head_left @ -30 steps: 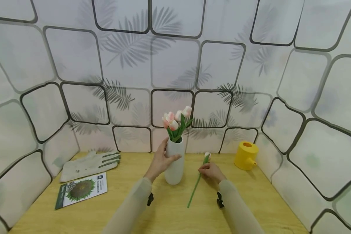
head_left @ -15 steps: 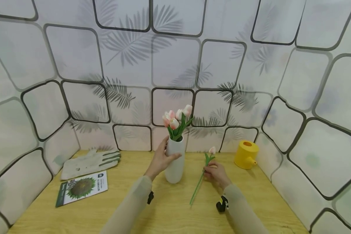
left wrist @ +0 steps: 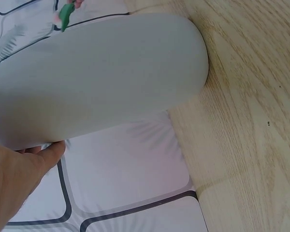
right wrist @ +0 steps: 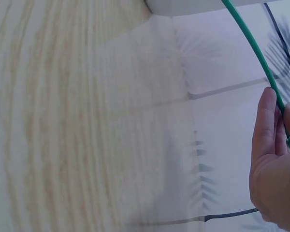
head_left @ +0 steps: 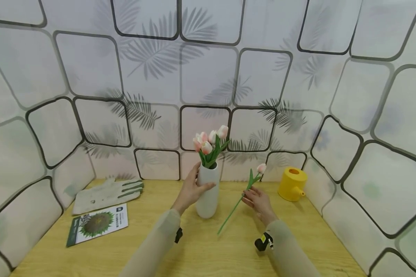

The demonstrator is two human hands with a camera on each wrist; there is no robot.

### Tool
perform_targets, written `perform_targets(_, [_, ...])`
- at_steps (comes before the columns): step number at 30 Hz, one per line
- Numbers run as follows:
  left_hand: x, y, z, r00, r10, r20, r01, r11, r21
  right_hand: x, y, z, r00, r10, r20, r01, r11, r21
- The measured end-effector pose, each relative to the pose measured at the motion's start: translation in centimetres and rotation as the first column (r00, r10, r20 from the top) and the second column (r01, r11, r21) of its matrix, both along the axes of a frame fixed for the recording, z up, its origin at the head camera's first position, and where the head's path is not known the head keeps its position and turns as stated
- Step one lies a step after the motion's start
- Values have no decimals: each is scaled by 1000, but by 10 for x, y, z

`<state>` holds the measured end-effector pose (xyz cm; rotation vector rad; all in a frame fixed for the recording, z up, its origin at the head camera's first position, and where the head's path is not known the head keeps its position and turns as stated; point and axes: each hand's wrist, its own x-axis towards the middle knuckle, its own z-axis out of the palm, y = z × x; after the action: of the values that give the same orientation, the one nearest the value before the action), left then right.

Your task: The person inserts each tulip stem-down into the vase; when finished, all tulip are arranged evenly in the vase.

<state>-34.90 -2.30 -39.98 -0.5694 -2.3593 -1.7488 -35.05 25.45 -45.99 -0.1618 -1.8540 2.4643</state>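
A tall white vase [head_left: 208, 198] stands upright on the wooden table, with several pink-and-white tulips [head_left: 207, 147] in its mouth. My left hand [head_left: 190, 192] grips the vase's upper part, thumb across the front and fingers round the far left side. In the left wrist view the vase's smooth wall [left wrist: 111, 77] fills the upper part. Right of the vase, my right hand [head_left: 260, 202] pinches a single tulip [head_left: 251, 179] just below its leaves. It is tilted, bloom at upper right, with the bare stem [right wrist: 253, 44] pointing down-left towards the vase's base.
A yellow watering can [head_left: 292, 184] stands at the back right. At left lie white-and-green work gloves [head_left: 107, 195] and, in front of them, a printed packet [head_left: 98, 224] with a round plant picture. Patterned fabric walls [head_left: 156, 127] enclose the back and sides.
My right hand has lifted the single tulip and turned it: the bloom has moved up and right, the stem's lower end left. The left hand and vase have stayed in place.
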Motion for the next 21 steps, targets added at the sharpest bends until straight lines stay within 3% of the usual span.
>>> perform_targets(5, [2, 1, 0, 1000, 0, -14, 0, 1000, 1, 1, 0, 9, 999, -13, -47, 12, 1000, -14])
perform_targets(21, [2, 0, -2, 1000, -20, -12, 20, 1000, 12, 2, -5, 62, 982, -116, -152, 87, 980, -181])
